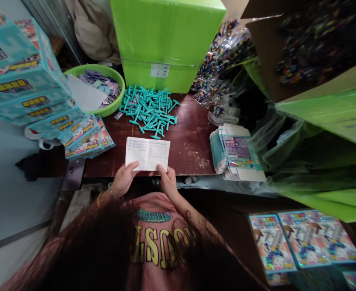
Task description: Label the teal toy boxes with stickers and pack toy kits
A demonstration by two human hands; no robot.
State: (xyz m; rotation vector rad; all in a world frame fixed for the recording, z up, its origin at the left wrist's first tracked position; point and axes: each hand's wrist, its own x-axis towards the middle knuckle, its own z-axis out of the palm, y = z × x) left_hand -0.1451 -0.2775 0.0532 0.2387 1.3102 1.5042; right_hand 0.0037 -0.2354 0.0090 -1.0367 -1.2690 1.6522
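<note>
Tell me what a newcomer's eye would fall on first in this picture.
Probably the large lime-green rectangular box at the back of the glossy red-brown table, with a heap of turquoise T-shaped pieces just in front of it. Nearer the person, the left hand and right hand hold an open white paper booklet. At the left rises a stack of printed light-blue boxes.

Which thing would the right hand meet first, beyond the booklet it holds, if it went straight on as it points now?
Past the booklet, the right hand would probably meet the pile of turquoise pieces, though its height above the table is hard to judge.
</note>
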